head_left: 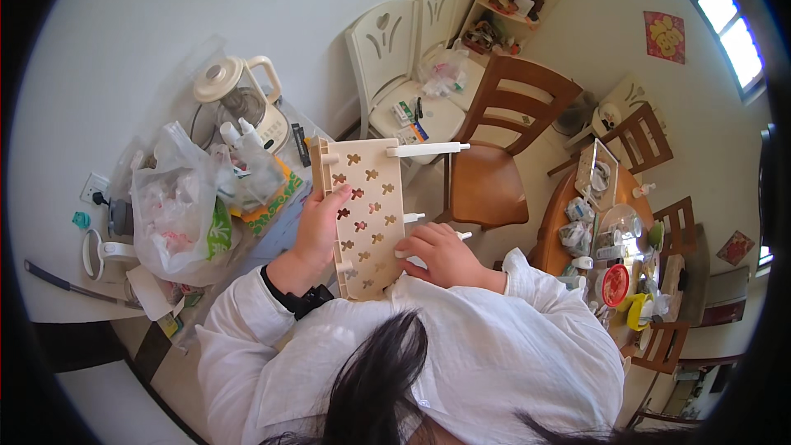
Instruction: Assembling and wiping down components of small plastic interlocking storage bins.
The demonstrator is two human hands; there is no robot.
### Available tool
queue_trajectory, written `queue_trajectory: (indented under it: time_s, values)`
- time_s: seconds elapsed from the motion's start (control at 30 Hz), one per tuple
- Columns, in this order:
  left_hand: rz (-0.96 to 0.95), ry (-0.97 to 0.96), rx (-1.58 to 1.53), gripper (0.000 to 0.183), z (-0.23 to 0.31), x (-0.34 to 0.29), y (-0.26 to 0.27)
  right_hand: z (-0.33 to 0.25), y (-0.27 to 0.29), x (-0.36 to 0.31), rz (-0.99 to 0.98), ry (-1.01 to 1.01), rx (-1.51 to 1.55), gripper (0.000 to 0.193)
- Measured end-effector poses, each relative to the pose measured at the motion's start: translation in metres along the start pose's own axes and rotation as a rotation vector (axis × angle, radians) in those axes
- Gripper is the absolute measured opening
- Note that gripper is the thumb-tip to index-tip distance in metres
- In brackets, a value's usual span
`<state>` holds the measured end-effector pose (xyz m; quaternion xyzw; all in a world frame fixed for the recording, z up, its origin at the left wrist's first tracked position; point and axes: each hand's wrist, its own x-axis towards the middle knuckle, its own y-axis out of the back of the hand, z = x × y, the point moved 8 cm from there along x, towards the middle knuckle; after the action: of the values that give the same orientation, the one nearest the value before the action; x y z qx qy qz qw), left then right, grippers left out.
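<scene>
A beige plastic panel (pixel 362 214) with several bear-like cut-outs is held tilted up in front of my chest. My left hand (pixel 317 227) grips its left edge, the thumb lying on the face. A long white rod (pixel 428 149) stands out from the top right corner, and a shorter white rod end (pixel 414 217) shows lower on the right edge. My right hand (pixel 445 251) is at the lower right edge, its fingers closed round another white rod (pixel 465 236), whose tip shows past the knuckles. The fingers partly hide where that rod meets the panel.
On the left, a table bears a glass kettle (pixel 239 95), a white plastic bag (pixel 177 206) and packages. Ahead are a brown wooden chair (pixel 494 173) and white chairs (pixel 387 58), one with small items on it. A cluttered round table (pixel 548 235) stands at right.
</scene>
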<state>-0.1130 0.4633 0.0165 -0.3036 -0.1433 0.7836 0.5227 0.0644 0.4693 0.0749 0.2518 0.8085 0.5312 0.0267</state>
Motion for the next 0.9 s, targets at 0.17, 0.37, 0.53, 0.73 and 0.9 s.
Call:
queue_trajectory:
  time_s: [0.17,0.37,0.53,0.73,0.9]
  values:
    - [0.0,-0.001,0.005,0.023,-0.001,0.003,0.004,-0.004,-0.003,0.008,0.05,0.118,0.051,0.013]
    - [-0.015,0.004,0.105,0.027,0.005,0.003,0.005,-0.016,0.004,0.004,0.101,0.326,-0.141,0.012]
    - [-0.119,-0.073,0.162,0.028,0.019,0.001,-0.013,0.006,0.0,0.005,0.262,0.154,-0.071,0.011]
    - [-0.118,-0.266,0.3,0.028,0.032,0.007,-0.028,0.022,0.009,0.007,0.453,0.192,-0.184,0.012]
    - [-0.162,-0.367,0.41,0.027,0.031,0.005,-0.055,0.044,0.011,0.002,0.487,0.098,-0.219,0.014]
